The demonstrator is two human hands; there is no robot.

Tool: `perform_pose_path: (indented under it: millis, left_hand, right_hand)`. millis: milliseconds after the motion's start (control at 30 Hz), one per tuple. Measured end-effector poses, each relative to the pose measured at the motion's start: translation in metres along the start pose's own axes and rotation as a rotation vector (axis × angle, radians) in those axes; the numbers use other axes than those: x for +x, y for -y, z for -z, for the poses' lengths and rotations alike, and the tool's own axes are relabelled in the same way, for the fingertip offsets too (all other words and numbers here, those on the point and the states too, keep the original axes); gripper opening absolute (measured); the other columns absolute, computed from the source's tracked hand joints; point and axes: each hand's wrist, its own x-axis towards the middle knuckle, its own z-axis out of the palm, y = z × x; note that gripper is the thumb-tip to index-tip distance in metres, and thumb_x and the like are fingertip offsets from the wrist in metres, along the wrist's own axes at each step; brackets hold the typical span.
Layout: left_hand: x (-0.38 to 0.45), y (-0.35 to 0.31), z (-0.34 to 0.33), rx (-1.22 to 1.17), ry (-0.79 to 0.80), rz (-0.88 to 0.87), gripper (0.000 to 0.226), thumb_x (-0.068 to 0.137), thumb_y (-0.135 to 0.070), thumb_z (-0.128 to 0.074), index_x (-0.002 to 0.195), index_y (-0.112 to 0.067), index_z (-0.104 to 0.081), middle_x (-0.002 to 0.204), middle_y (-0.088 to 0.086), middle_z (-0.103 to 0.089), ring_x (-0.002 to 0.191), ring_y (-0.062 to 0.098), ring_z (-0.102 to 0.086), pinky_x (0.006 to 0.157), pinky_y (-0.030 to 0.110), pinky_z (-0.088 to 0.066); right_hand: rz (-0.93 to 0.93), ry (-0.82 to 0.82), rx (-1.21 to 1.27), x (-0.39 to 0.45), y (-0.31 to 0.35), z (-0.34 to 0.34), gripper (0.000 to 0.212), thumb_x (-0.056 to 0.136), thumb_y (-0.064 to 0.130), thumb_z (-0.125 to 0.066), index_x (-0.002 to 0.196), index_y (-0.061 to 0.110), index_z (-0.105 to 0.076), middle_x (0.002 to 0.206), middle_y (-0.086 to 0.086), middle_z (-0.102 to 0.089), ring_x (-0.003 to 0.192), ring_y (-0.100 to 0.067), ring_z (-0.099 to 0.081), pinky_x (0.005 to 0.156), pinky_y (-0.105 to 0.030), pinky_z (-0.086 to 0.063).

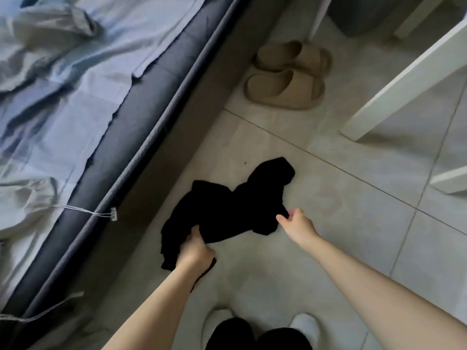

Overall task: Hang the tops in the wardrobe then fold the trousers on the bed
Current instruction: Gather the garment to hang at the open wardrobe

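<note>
Left hand [195, 251] grips black top [227, 210]; no writing legible.

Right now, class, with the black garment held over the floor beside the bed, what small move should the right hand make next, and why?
Probably close the right hand on the near edge of the black garment. Only the left hand grips it, bunched, while the right hand's fingers are spread at the cloth's edge without a grip. A second hold would let the person spread it out for hanging.
</note>
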Motion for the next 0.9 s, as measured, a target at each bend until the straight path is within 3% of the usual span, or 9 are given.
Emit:
perform_pose_path:
  millis: [100,267,333,400,533,600,700,800,900]
  left_hand:
    - [0.041,0.002,-0.010,0.038,-0.054,0.025,0.097,0.089,-0.027,-0.065,0.155,-0.023,0.006,0.162,0.005,-0.010,0.147,0.031,-0.018,0.115,0.047,-0.030]
    - [0.087,0.005,-0.024,-0.138,0.004,0.128,0.123,0.080,-0.028,-0.078,0.153,-0.018,0.021,0.163,0.008,-0.008,0.148,0.033,-0.014,0.117,0.053,-0.022]
    - [0.093,0.005,-0.034,-0.104,0.022,0.121,0.115,0.083,-0.026,-0.075,0.154,-0.015,0.014,0.159,0.012,-0.021,0.144,0.035,-0.025,0.115,0.053,-0.026]
    - [0.092,0.003,-0.046,-0.155,0.044,0.145,0.090,0.088,-0.021,-0.070,0.155,-0.011,-0.010,0.148,0.015,-0.041,0.135,0.035,-0.041,0.111,0.046,-0.036]
    - [0.068,0.007,-0.064,-0.406,0.130,0.172,0.032,0.095,-0.017,-0.061,0.124,-0.004,-0.061,0.102,0.013,-0.068,0.096,0.029,-0.064,0.091,0.037,-0.052]
    - [0.051,0.016,-0.062,-0.561,0.096,0.205,0.028,0.096,-0.020,-0.061,0.120,-0.006,-0.064,0.102,0.011,-0.069,0.091,0.025,-0.064,0.088,0.036,-0.051]
    - [0.028,0.023,-0.047,-0.815,0.014,0.276,0.043,0.096,-0.027,-0.061,0.135,-0.011,-0.054,0.127,0.012,-0.063,0.113,0.031,-0.060,0.104,0.044,-0.045]
    - [0.004,0.017,-0.019,-1.026,-0.038,0.341,0.057,0.096,-0.034,-0.058,0.147,-0.016,-0.040,0.138,0.012,-0.054,0.122,0.034,-0.054,0.108,0.050,-0.041]
    - [-0.026,0.002,0.012,-1.094,-0.132,0.313,0.055,0.098,-0.034,-0.054,0.147,-0.013,-0.040,0.143,0.009,-0.050,0.129,0.031,-0.050,0.111,0.048,-0.038]
  right_hand:
    - [-0.053,0.006,-0.019,0.040,-0.007,-0.011,0.074,0.092,0.039,-0.059,0.146,0.003,-0.023,0.144,-0.019,-0.041,0.129,-0.035,-0.044,0.098,-0.035,-0.039]
    - [-0.075,0.105,0.092,0.081,-0.010,-0.026,0.099,0.087,0.035,-0.068,0.153,0.011,0.002,0.155,-0.015,-0.025,0.139,-0.033,-0.033,0.113,-0.041,-0.031]
    - [-0.069,0.160,0.124,0.086,-0.012,-0.037,0.090,0.088,0.027,-0.068,0.152,0.007,-0.007,0.153,-0.016,-0.032,0.138,-0.031,-0.036,0.113,-0.040,-0.032]
    - [-0.033,0.172,0.040,0.085,-0.012,-0.052,0.063,0.093,0.019,-0.062,0.145,0.003,-0.030,0.144,-0.016,-0.045,0.131,-0.031,-0.045,0.107,-0.034,-0.037]
    - [0.026,0.090,0.108,0.075,-0.006,-0.064,0.032,0.099,0.017,-0.049,0.126,0.000,-0.051,0.119,-0.017,-0.060,0.110,-0.033,-0.058,0.090,-0.034,-0.045]
    - [0.025,0.076,0.181,0.061,0.000,-0.056,0.024,0.099,0.019,-0.048,0.110,-0.001,-0.057,0.098,-0.016,-0.062,0.093,-0.030,-0.061,0.077,-0.033,-0.046]
    - [0.079,0.005,0.258,0.029,0.009,-0.034,0.024,0.100,0.019,-0.048,0.098,-0.002,-0.058,0.091,-0.009,-0.058,0.087,-0.023,-0.055,0.075,-0.033,-0.042]
    - [0.122,-0.028,0.326,-0.008,0.025,-0.004,0.031,0.100,0.021,-0.046,0.074,0.004,-0.043,0.072,-0.007,-0.040,0.070,-0.019,-0.037,0.062,-0.032,-0.029]
    - [0.094,-0.041,0.405,-0.051,0.051,0.032,0.030,0.100,0.026,-0.046,0.077,0.007,-0.047,0.076,-0.006,-0.047,0.076,-0.019,-0.045,0.069,-0.031,-0.035]
